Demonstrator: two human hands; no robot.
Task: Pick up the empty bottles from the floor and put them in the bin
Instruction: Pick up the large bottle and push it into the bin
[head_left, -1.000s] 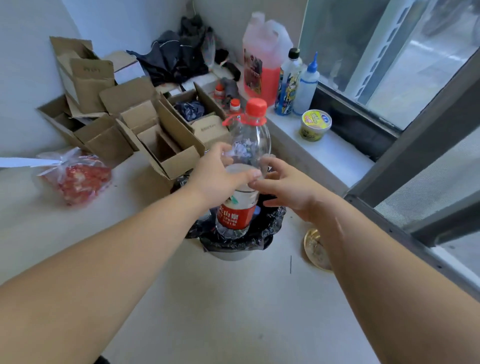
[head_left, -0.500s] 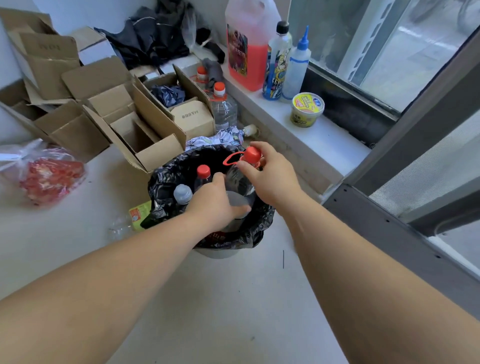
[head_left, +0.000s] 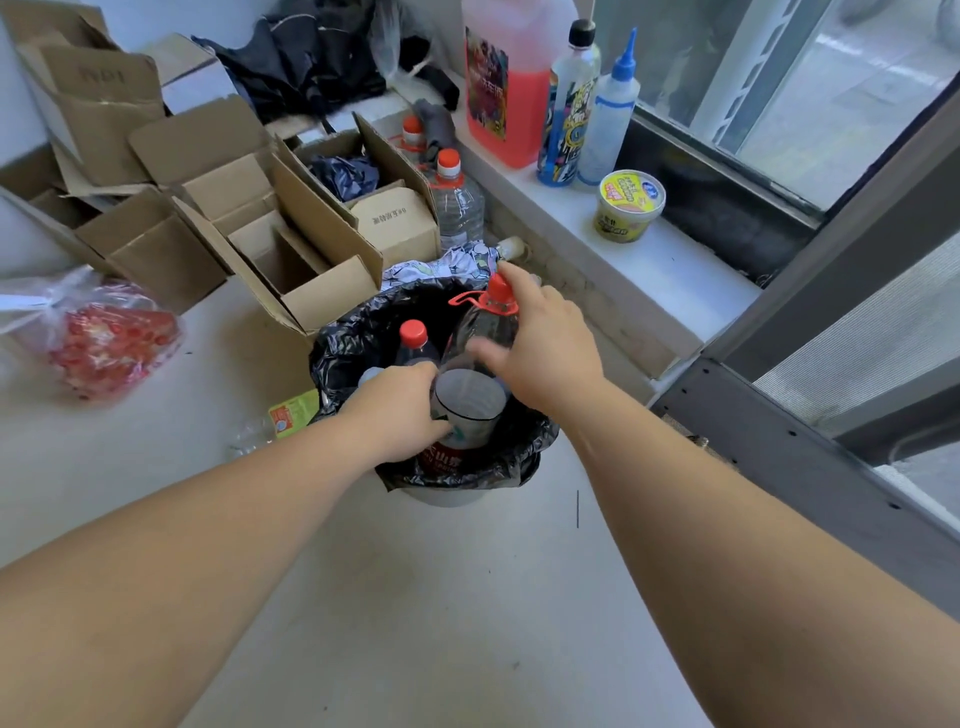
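Observation:
A large clear bottle (head_left: 475, 400) with a red cap, red handle ring and red label stands inside the bin (head_left: 337, 353), a small pail lined with a black bag. My left hand (head_left: 400, 410) grips its body from the left. My right hand (head_left: 540, 338) rests on its shoulder and cap from the right. Another red-capped bottle (head_left: 413, 338) sits in the bin behind my left hand. A flattened bottle with a green-yellow label (head_left: 291, 415) lies on the floor left of the bin. Two red-capped bottles (head_left: 457, 202) stand by the boxes.
Open cardboard boxes (head_left: 291, 249) crowd the floor behind and left of the bin. A red plastic bag (head_left: 104, 338) lies at far left. The white window ledge (head_left: 649, 275) on the right carries a pink jug (head_left: 506, 104), two bottles and a yellow cup (head_left: 628, 205).
The large bottle has gone down from above the bin into it. My right hand has shifted from the bottle's side to its cap and shoulder. The view moved closer and lower.

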